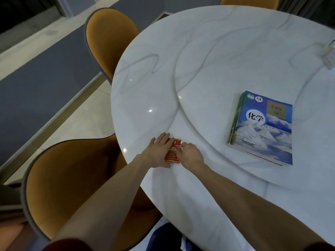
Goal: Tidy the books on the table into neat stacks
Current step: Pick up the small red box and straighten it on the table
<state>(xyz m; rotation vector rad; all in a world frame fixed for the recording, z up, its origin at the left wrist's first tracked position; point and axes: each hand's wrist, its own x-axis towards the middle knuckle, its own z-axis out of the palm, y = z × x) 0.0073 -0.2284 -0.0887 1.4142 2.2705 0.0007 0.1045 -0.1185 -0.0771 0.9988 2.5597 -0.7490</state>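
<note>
An orange padded chair (76,187) is seen at the left. Near the edge of the round white marble table (199,60), a small red rectangular item (174,151) is pressed by the flat left hand (157,151) and gripped by the curled right hand (192,154). The blue-covered textbook stack (262,127) is laid well apart, rightward.

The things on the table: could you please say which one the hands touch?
The small red pack by the near edge: left hand lies on it, right hand grips its side. The blue-topped book stack lies apart, untouched.
</note>
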